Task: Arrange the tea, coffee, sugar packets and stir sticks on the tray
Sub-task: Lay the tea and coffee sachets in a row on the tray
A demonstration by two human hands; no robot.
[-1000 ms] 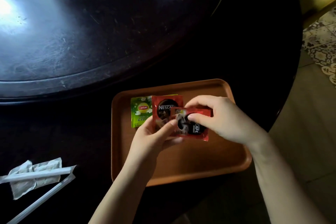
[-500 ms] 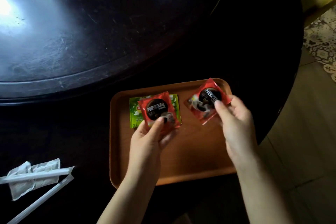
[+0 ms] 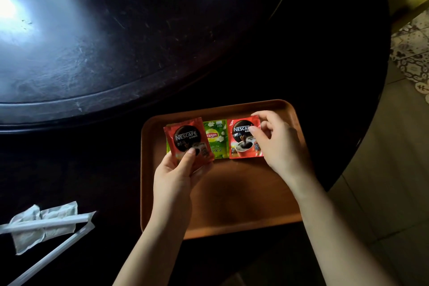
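Both hands were over the orange tray (image 3: pixel 243 197) when I checked the feed. My left hand (image 3: pixel 173 176) pinched a red Nescafe coffee packet (image 3: pixel 186 141) by its lower edge, thumb on the printed face and fingers behind it, the packet tilted a little and covering the left part of the green Lipton tea packet (image 3: pixel 216 138). That tea packet lay flat along the far side of the tray. My right hand (image 3: pixel 277 144) had its fingertips (image 3: pixel 253 129) closed on the right edge of a second red Nescafe packet (image 3: pixel 242 138), which sat just to the right of the tea packet with their edges touching or slightly overlapping (I could not tell which from this angle). Whether this packet was fully down on the tray I also could not tell.

Off the tray, well to the left on the dark round table (image 3: pixel 209 42), lay two white paper-wrapped stir sticks (image 3: pixel 46 223), one crossing over a crumpled white sugar packet (image 3: pixel 44 227), the other angled toward the picture's bottom edge. A raised dark turntable (image 3: pixel 92 53) filled the table's middle, with bright glare at its left.
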